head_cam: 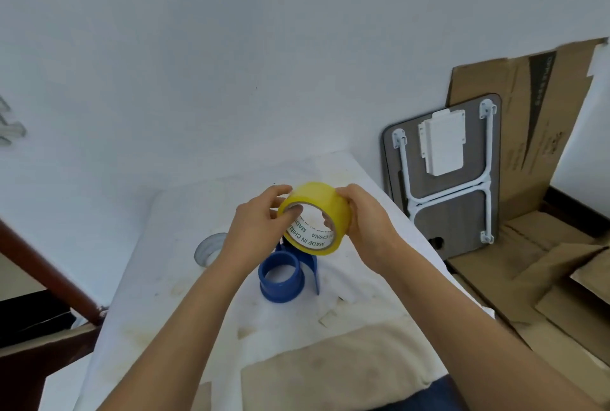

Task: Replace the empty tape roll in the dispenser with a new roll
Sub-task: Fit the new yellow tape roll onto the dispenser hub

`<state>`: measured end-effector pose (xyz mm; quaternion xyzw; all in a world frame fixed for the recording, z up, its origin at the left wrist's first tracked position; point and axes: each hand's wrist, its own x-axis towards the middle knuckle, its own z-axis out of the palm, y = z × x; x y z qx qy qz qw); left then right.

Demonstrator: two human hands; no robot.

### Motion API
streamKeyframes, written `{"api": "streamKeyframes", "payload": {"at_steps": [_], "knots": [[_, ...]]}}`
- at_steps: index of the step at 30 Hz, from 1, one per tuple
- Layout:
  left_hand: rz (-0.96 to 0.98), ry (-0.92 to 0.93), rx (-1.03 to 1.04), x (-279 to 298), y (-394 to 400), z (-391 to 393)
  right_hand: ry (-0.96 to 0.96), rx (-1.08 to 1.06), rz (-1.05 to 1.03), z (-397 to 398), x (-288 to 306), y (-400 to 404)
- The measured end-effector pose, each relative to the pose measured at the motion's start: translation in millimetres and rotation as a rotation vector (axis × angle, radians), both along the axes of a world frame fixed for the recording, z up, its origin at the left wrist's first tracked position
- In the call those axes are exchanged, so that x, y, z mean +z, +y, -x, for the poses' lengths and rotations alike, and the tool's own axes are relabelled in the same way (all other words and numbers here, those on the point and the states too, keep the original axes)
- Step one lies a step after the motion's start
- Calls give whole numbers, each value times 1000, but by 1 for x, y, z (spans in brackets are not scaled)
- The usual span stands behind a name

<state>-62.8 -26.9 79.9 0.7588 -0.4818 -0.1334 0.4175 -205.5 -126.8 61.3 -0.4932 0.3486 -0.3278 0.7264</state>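
1. A person holds a yellow tape roll (313,216) in both bare hands above a white-covered table (379,282), its open core turned toward the camera and the words "MADE IN CHINA" readable on the inner cardboard.
2. The left hand (255,229) pinches the roll's left rim, thumb tip hooked inside the core and fingers curled over the outer edge.
3. The right hand (366,219) wraps the roll's right side, fingers pressed over the yellow band and fingertips showing inside the core.
4. The blue tape dispenser (287,273) stands on the table directly below the held roll, its round hub bare and facing the camera, a flat blue plate rising just behind it; the roll hangs close over its top, and whether they touch cannot be told.
5. A grey, near-empty tape core (208,248) lies on the table left of the dispenser, partly hidden by the left forearm.
6. Small scraps of paper or tape (330,316) dot the stained cloth near the front of the dispenser.
7. Right of the table, a folded grey lap table with white legs (445,179) leans against flattened cardboard boxes (528,133), with more cardboard spread over the floor.
8. A dark wooden rail (49,265) crosses the lower left corner.
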Motion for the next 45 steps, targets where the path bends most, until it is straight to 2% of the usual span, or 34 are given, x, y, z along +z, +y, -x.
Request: {"api": "streamKeyframes", "payload": {"at_steps": [2,6,10,11,15,17,20,22,25,27,29,33,36,45], "knots": [[20,-56,13,0,3,-3,-12,69,25,-4,-3,2],[79,-16,43,-1,9,-10,13,273,178,-9,0,10],[85,44,73,0,19,-18,-5,348,244,-16,7,21],[74,131,79,-1,23,-21,-24,349,247,-19,9,24],[89,758,-24,-4,48,-28,-96,323,177,-34,6,40],[94,846,-99,-12,58,-28,-66,336,192,-42,2,47],[71,755,-100,-24,67,-32,35,363,259,-52,-3,54],[32,666,-45,-26,70,-38,135,285,305,-54,-6,52],[-145,303,53,-27,72,-42,335,57,417,-48,-23,34],[-250,4,62,-31,69,-40,486,57,406,-41,-41,20],[-329,-151,42,-36,63,-35,598,132,305,-36,-60,14],[-441,-203,6,-46,49,-22,592,105,185,-33,-79,13],[-505,-316,-12,-52,39,-14,579,103,196,-34,-78,12],[-616,-496,-39,-60,21,-7,584,171,268,-28,-80,12]]}}
